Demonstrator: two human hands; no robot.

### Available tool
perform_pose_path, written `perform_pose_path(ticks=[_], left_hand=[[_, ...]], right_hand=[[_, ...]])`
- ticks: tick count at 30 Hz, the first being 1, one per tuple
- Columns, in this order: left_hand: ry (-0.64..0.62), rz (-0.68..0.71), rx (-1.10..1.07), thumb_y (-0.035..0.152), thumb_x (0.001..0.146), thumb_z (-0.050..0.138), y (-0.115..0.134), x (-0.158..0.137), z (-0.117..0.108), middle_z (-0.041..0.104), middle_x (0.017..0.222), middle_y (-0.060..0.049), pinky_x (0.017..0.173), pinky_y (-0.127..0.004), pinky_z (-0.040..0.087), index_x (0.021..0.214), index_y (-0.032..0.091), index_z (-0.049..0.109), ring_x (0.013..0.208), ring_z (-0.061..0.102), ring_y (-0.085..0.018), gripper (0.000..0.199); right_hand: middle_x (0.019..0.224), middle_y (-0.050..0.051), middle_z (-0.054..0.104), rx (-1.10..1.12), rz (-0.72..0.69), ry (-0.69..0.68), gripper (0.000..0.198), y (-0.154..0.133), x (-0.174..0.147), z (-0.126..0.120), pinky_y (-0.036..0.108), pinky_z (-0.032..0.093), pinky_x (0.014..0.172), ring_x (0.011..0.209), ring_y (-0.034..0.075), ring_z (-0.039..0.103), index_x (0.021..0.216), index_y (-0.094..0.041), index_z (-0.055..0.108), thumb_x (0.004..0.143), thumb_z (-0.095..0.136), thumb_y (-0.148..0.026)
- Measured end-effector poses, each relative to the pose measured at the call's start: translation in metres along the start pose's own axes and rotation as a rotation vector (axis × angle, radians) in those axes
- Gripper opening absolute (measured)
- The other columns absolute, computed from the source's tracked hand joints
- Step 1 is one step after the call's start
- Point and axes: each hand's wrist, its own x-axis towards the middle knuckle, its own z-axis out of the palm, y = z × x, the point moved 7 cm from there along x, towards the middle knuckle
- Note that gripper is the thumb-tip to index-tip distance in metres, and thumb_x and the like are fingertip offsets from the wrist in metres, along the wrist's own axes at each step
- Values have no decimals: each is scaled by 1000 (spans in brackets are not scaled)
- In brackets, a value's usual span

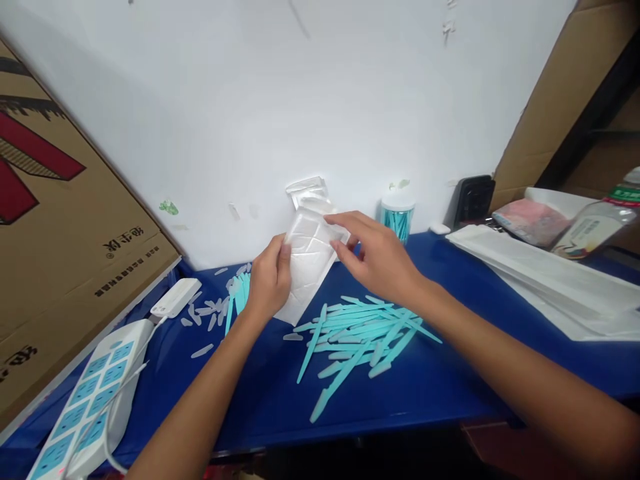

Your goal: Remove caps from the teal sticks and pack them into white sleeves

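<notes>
A white, translucent creased packet (310,257) is held up over the blue table. My left hand (273,277) grips its left edge, thumb in front. At its upper right edge, my right hand (373,250) has its index finger and thumb on the packet, fingers bent. Below my right hand lies a loose pile of turquoise eyebrow razors (357,337), pointing various ways. More turquoise razors (240,293) lie partly hidden behind my left hand. Small clear caps (213,311) are scattered left of them. Behind the held packet, another white packet (307,190) leans against the wall.
A clear jar of turquoise sticks (397,217) stands by the wall. White paper sheets (550,280) and a plastic bottle (595,230) lie right. On the left are a power strip (95,393), a white adapter (176,297) and a large cardboard box (65,253).
</notes>
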Motion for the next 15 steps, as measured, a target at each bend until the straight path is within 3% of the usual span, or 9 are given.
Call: perform_pose_path(ticks=[3,7,10,13,15], left_hand=[[-3,88,187,36,108,38,3,-4,-1,72,99,-6,78,-32,46,124,23,65,86,66,-23,35],[-57,179,300,31,109,34,3,-10,8,73,111,-9,81,-33,47,129,22,63,96,68,-24,36],[-97,217,352,38,107,41,6,-14,13,71,117,-11,87,-36,48,137,21,58,102,67,-27,38],[-35,264,445,56,92,64,22,-18,13,61,138,-20,106,-49,41,153,16,43,123,57,-38,76],[1,290,481,58,85,71,34,-21,16,51,150,-23,115,-56,30,160,16,33,134,48,-44,94]], right_hand=[[119,6,66,44,69,2,34,16,0,7,34,53,70,64,14,60,131,-24,63,97,65,-25],[94,2,62,78,142,4,11,29,-5,16,31,46,63,60,13,51,97,-22,70,92,73,-31],[77,-1,58,145,193,-36,14,38,-9,22,30,41,58,56,13,48,94,-23,66,94,70,-37],[67,-3,59,273,307,24,21,47,-15,24,28,38,53,53,14,50,95,-24,60,97,65,-44],[75,-1,67,388,349,55,26,46,-19,28,27,41,51,56,14,56,93,-24,57,97,64,-49]])
